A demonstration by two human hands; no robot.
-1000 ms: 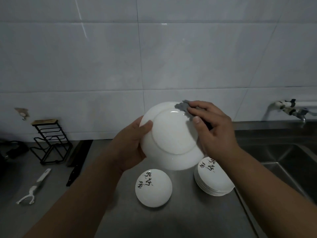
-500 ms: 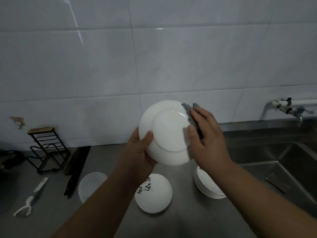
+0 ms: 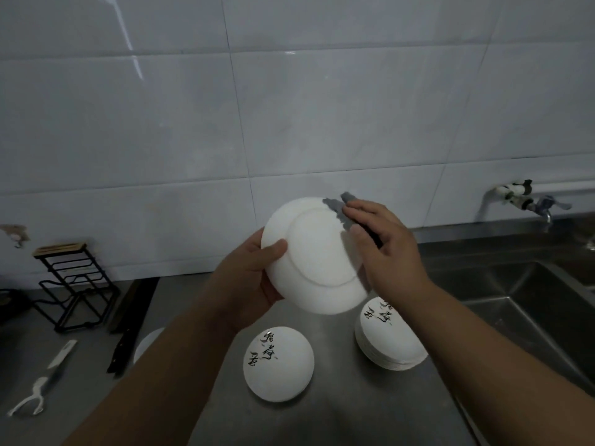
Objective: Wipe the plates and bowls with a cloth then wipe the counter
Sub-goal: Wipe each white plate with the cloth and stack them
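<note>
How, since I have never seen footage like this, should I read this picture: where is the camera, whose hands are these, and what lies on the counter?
There is no machine: a person wears a camera on the head, looking forward and down, so both arms are their own. This is the only view. The left hand grips a white plate by its rim, underside toward the camera, above a counter. The right hand holds a grey cloth against the plate's upper right edge. Below lie an overturned white bowl with black writing and a stack of similar dishes. A sink is at right; a black wire rack and a knife at left.
</note>
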